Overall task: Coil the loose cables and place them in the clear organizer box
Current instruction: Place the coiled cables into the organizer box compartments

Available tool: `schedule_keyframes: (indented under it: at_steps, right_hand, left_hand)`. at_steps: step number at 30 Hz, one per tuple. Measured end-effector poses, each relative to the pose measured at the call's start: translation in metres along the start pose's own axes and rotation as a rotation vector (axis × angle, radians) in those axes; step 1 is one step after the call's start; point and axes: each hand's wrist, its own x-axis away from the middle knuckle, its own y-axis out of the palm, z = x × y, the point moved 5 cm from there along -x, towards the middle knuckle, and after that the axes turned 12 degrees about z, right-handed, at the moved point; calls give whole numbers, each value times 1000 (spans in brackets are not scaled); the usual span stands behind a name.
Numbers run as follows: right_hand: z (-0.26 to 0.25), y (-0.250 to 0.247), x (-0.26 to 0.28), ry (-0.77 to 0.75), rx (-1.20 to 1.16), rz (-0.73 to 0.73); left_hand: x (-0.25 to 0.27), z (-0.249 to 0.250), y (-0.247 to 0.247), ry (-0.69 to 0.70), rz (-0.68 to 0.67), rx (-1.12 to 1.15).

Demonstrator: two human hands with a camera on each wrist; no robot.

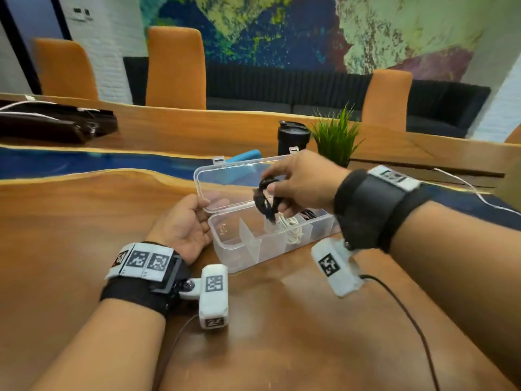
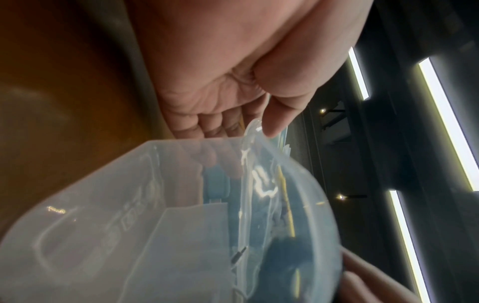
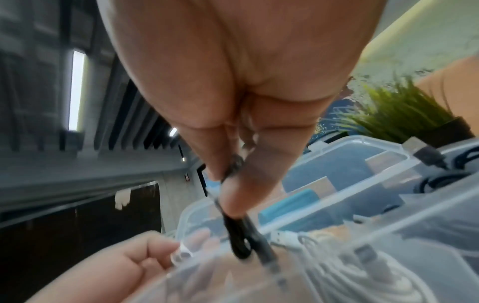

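Note:
The clear organizer box [image 1: 248, 251] stands on the wooden table with its lid [image 1: 225, 176] raised behind it. My left hand [image 1: 207, 207] pinches the lid's left corner [image 2: 252, 128], thumb in front and fingers behind. My right hand [image 1: 275, 191] holds a coiled black cable [image 1: 265, 200] by its top, and the coil hangs over the box's middle compartments. In the right wrist view the fingers [image 3: 233, 196] pinch this black cable [image 3: 239, 239] above the open box [image 3: 337, 205]. A coiled white cable [image 1: 293, 228] lies in one compartment, and another black cable [image 1: 308, 213] lies in the compartment to its right.
Behind the box stand a black tumbler [image 1: 293, 138] and a small green plant [image 1: 337, 136]. A blue object [image 1: 245, 158] lies behind the lid. A dark bag [image 1: 50, 122] lies far left. A thin white cord [image 1: 473, 190] runs along the right side. Orange chairs line the far edge.

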Motion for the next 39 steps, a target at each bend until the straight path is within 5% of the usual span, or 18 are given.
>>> schedule_keyframes:
  at_steps: [4,8,14,18,22,24,26,28,31,34,36,39]
  right_hand:
    - [16,29,-13,101,219,-117]
    - [8,37,-14,-152,594,-44]
    - [12,-9,2,-333,541,178]
    - [82,-123,22,-83,733,287]
    - [177,-181,54,293,1133,67]
    - [213,-178,65,357,1084,11]
    - [235,-172,70,341,1004,57]
    - [245,-169,70,344,947,103]
    - [244,-172,68,378,930,96]
    - [210,-189,51,296,860,284]
    - [164,-194,44,160,564,426]
    - [91,-155,41,64,-72,363]
  left_hand:
    - [2,0,1,-16,-8,-11]
    - [2,-1,1,-24,-43,-4]
    - [-30,-7,-6,2,-135,28]
    - [-149,-45,-57,-50,-41,74]
    - [-281,-88,-113,-59,-163,306]
    - [-192,-69,-78,-94,-168,362]
    - [-74,-29,-18,-117,-163,206]
    - [-15,-10,1,-43,-109,85]
    - [-1,-1,4,8,-71,22]
    - [-1,0,1,-26,7,18]
    - [2,-1,1,-28,11,8]
    - [3,0,0,-17,5,-13]
